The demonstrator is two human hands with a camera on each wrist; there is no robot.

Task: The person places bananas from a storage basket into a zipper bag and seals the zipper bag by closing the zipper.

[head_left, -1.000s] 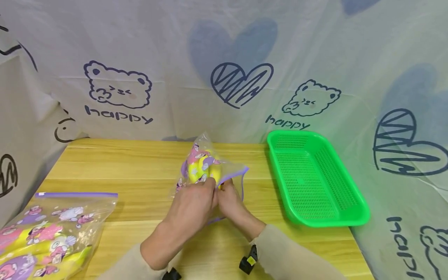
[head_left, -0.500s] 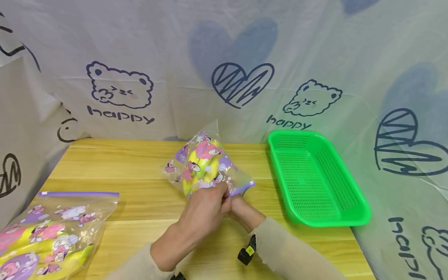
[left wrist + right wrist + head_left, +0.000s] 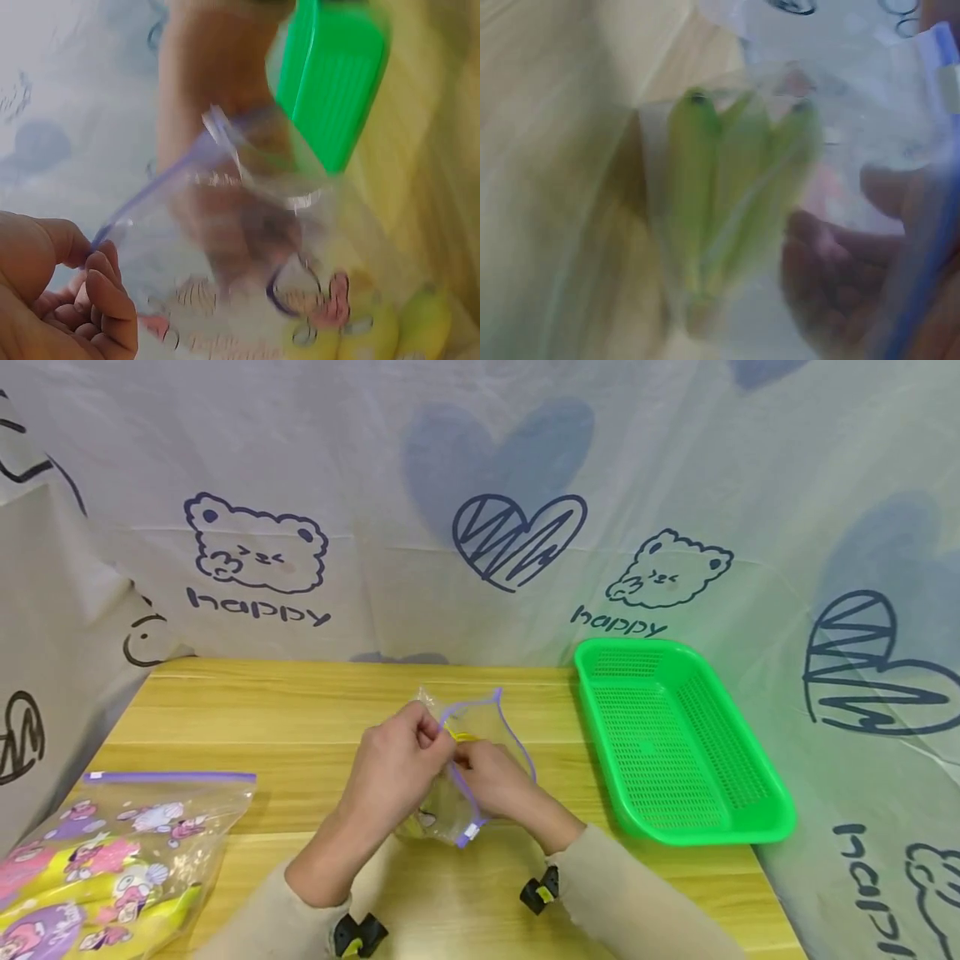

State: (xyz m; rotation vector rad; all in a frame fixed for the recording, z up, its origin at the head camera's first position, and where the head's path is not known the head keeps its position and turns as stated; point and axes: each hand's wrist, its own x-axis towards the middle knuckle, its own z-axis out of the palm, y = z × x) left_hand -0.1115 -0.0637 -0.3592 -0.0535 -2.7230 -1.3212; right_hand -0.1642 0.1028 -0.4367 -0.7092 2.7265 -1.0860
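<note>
My left hand [image 3: 390, 768] pinches the purple zip edge of a clear printed zip bag [image 3: 448, 806] at the table's middle; thumb and forefinger [image 3: 67, 244] meet on that edge in the left wrist view. Through the bag's spread mouth reaches my right hand [image 3: 495, 777]. Its fingers [image 3: 810, 262] are loosely bent inside the bag, beside a bunch of bananas [image 3: 742, 187] and seemingly apart from it. The bananas hang low in the bag, away from the left hand. In the head view the hands hide most of the fruit.
A second zip bag [image 3: 168, 789], its purple zip closed, lies front left with bananas inside. To the right stands a green perforated plastic basket [image 3: 671, 760]. A printed cloth [image 3: 390, 568] hangs behind the wooden table [image 3: 300, 702].
The bag has turned so its mouth now spreads toward the right, and it sits lower. The left hand has shifted left and up along the zip; the right hand has gone into the mouth.
</note>
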